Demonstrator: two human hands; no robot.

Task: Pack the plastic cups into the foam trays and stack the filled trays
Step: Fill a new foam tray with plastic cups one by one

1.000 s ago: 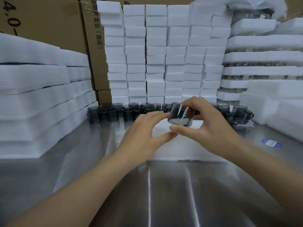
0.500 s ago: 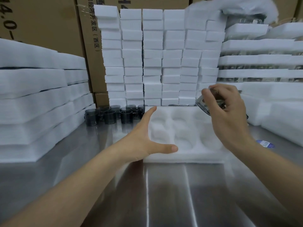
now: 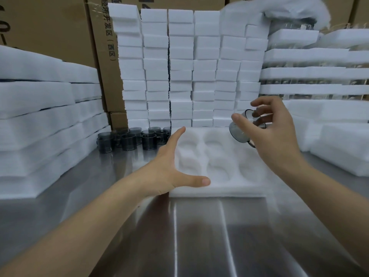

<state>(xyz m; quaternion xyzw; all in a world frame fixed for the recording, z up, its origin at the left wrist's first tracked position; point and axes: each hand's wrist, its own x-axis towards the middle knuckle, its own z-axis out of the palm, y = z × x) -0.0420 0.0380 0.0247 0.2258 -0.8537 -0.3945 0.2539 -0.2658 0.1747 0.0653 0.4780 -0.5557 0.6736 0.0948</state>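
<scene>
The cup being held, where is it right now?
In the head view the grey cup is right of centre, tilted in the right hand over the far right corner of the foam tray, whose left side the left hand touches.

Printed vertically in black on the cardboard box (image 3: 99, 76) well behind and left of the left fingers (image 3: 178, 134): "开发区(西区)"; larger print on the neighbouring carton (image 3: 44, 31) cut off, unreadable.

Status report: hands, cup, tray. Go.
Left hand open, against foam tray's left edge. Right hand holds tilted cup above tray's far right corner. Visible pockets empty; nothing blocking.
</scene>
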